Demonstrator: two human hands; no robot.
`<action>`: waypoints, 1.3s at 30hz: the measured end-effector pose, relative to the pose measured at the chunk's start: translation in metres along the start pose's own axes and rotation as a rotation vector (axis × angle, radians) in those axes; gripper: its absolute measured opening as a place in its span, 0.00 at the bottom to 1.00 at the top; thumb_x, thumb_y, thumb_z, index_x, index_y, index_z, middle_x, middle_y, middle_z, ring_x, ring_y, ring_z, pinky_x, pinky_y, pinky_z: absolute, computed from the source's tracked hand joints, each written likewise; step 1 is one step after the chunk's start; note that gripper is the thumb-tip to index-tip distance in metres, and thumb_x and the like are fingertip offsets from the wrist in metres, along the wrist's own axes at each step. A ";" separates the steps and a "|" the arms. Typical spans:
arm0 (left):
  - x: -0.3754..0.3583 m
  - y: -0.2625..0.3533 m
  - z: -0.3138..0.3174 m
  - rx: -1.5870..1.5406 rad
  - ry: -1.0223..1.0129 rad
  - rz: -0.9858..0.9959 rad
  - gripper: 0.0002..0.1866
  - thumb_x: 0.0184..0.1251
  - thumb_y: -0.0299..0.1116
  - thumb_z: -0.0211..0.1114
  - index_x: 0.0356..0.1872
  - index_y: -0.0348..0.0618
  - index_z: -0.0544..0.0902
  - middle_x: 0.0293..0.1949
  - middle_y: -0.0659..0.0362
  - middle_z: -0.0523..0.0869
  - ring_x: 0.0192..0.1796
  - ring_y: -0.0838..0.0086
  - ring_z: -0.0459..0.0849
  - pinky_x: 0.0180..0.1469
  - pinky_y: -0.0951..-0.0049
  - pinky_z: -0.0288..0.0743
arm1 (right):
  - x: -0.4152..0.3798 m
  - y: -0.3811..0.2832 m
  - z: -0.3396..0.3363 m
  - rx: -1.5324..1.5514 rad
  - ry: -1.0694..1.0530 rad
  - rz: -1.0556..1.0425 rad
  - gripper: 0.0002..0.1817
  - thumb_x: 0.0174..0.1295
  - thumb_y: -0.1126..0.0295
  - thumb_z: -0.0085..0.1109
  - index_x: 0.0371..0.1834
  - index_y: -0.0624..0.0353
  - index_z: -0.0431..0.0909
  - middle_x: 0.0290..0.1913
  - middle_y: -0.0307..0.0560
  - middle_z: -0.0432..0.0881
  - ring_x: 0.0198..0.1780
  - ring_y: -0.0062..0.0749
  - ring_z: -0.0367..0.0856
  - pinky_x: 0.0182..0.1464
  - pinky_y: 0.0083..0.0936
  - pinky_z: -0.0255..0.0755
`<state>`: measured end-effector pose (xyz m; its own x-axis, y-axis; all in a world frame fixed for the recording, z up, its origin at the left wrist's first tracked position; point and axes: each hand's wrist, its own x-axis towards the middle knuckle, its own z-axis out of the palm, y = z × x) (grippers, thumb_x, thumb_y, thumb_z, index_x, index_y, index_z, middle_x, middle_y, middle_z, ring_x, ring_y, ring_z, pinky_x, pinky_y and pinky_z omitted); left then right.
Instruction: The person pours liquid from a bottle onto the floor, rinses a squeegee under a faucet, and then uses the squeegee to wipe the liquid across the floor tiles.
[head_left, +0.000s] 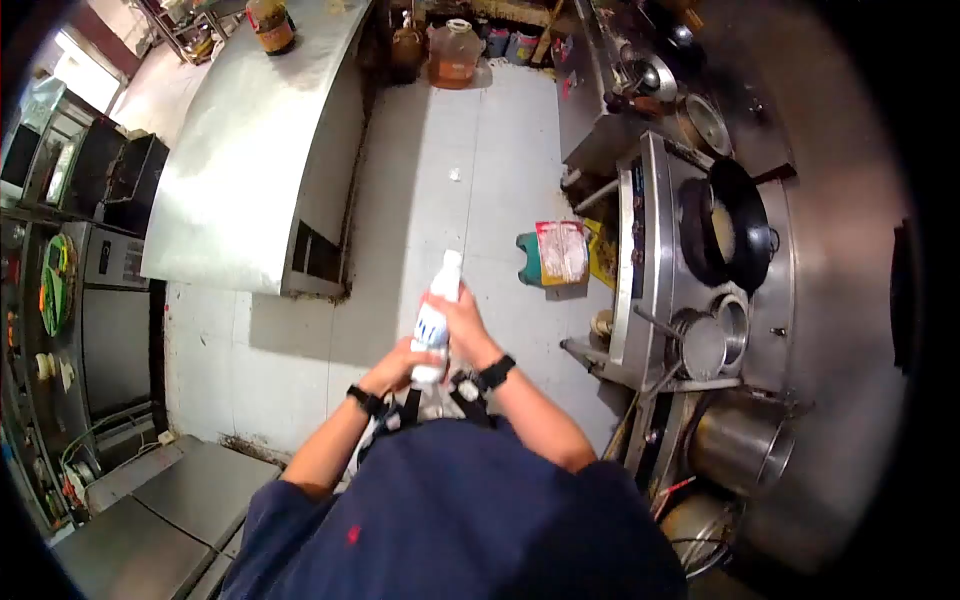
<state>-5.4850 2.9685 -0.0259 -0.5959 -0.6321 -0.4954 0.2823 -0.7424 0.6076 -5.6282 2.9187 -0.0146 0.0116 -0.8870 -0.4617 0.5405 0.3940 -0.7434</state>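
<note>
A white bottle (430, 328) with blue marks on its label is held in front of my body, tilted slightly, its narrow top pointing away from me. My right hand (462, 318) wraps round its upper part, just below the neck. Lower down, my left hand (398, 364) grips the bottle near its base. Both wrists wear black bands. I cannot make out what is printed on the label.
On the right, a stove (640, 290) carries a black wok (742, 225) and metal pots (705, 345). A green container (529, 258) sits on the floor beside it. A steel counter (235, 170) stands at left, and a large jug (455, 55) at the back.
</note>
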 end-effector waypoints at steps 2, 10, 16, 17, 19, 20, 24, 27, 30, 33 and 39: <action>-0.010 -0.008 -0.009 -0.135 -0.006 -0.181 0.19 0.55 0.24 0.64 0.49 0.32 0.75 0.38 0.54 0.83 0.37 0.64 0.86 0.41 0.62 0.84 | -0.010 0.017 -0.003 0.047 0.031 0.097 0.14 0.60 0.75 0.64 0.45 0.59 0.70 0.32 0.42 0.78 0.30 0.28 0.82 0.33 0.27 0.79; -0.025 -0.028 -0.007 0.017 0.283 -0.419 0.15 0.53 0.24 0.67 0.44 0.37 0.78 0.33 0.58 0.83 0.31 0.70 0.83 0.30 0.70 0.78 | -0.004 0.087 -0.030 0.121 0.048 0.478 0.14 0.55 0.72 0.66 0.41 0.60 0.71 0.29 0.42 0.76 0.26 0.31 0.79 0.28 0.30 0.77; -0.012 -0.035 0.000 0.505 0.417 -0.406 0.11 0.48 0.28 0.72 0.32 0.35 0.82 0.28 0.57 0.85 0.26 0.70 0.81 0.27 0.69 0.74 | 0.000 0.104 -0.043 0.098 0.126 0.518 0.12 0.55 0.68 0.66 0.36 0.62 0.73 0.27 0.44 0.75 0.23 0.33 0.78 0.24 0.32 0.75; -0.009 -0.037 0.002 0.590 0.455 -0.414 0.11 0.46 0.28 0.73 0.30 0.34 0.83 0.27 0.56 0.85 0.25 0.70 0.81 0.28 0.69 0.73 | 0.002 0.107 -0.047 0.104 0.124 0.517 0.12 0.55 0.68 0.66 0.36 0.62 0.73 0.27 0.44 0.75 0.23 0.33 0.78 0.24 0.32 0.75; -0.005 -0.036 0.012 0.741 0.497 -0.423 0.12 0.46 0.29 0.72 0.29 0.32 0.83 0.25 0.55 0.85 0.24 0.70 0.82 0.29 0.68 0.75 | 0.004 0.116 -0.060 0.125 0.097 0.555 0.12 0.57 0.69 0.65 0.38 0.57 0.71 0.25 0.40 0.72 0.21 0.32 0.77 0.23 0.34 0.77; -0.002 -0.042 0.008 0.853 0.494 -0.383 0.12 0.46 0.29 0.72 0.29 0.31 0.83 0.25 0.54 0.85 0.25 0.69 0.83 0.29 0.68 0.75 | 0.007 0.122 -0.064 0.129 0.109 0.583 0.13 0.58 0.67 0.65 0.39 0.57 0.71 0.26 0.42 0.74 0.22 0.33 0.79 0.24 0.35 0.78; -0.005 -0.032 0.011 0.661 0.458 -0.370 0.11 0.48 0.29 0.72 0.32 0.35 0.82 0.26 0.56 0.85 0.25 0.69 0.83 0.28 0.70 0.76 | -0.002 0.095 -0.065 0.356 0.019 0.593 0.14 0.62 0.63 0.64 0.43 0.59 0.73 0.32 0.44 0.78 0.32 0.32 0.81 0.33 0.33 0.80; -0.024 -0.008 0.019 -0.042 0.371 -0.426 0.17 0.52 0.29 0.71 0.41 0.36 0.76 0.27 0.58 0.80 0.24 0.70 0.80 0.22 0.76 0.72 | -0.004 0.062 -0.077 0.661 -0.259 0.657 0.19 0.66 0.62 0.61 0.54 0.57 0.67 0.54 0.50 0.78 0.56 0.41 0.79 0.59 0.42 0.75; -0.034 -0.014 0.035 -0.216 0.310 -0.442 0.16 0.54 0.29 0.70 0.40 0.35 0.75 0.27 0.55 0.80 0.24 0.67 0.80 0.21 0.75 0.72 | -0.002 0.051 -0.076 0.767 -0.365 0.542 0.14 0.66 0.63 0.59 0.50 0.53 0.69 0.43 0.44 0.79 0.50 0.36 0.80 0.63 0.43 0.71; -0.034 -0.014 0.057 -0.188 0.371 -0.423 0.15 0.55 0.30 0.70 0.40 0.36 0.75 0.26 0.57 0.80 0.24 0.69 0.80 0.20 0.74 0.71 | 0.003 0.054 -0.068 0.854 -0.420 0.509 0.10 0.64 0.65 0.59 0.43 0.51 0.69 0.31 0.37 0.74 0.37 0.28 0.76 0.53 0.36 0.74; -0.020 -0.008 0.071 0.259 0.489 -0.496 0.16 0.53 0.30 0.72 0.40 0.39 0.77 0.28 0.61 0.81 0.24 0.76 0.79 0.24 0.75 0.72 | 0.000 0.065 -0.069 0.838 -0.218 0.618 0.08 0.63 0.67 0.59 0.34 0.51 0.68 0.21 0.32 0.66 0.21 0.18 0.65 0.31 0.21 0.67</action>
<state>-5.5287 3.0031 0.0232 -0.1872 -0.3078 -0.9328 -0.1553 -0.9284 0.3375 -5.6509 2.9613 -0.0962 0.5882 -0.6461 -0.4865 0.7948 0.5731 0.1998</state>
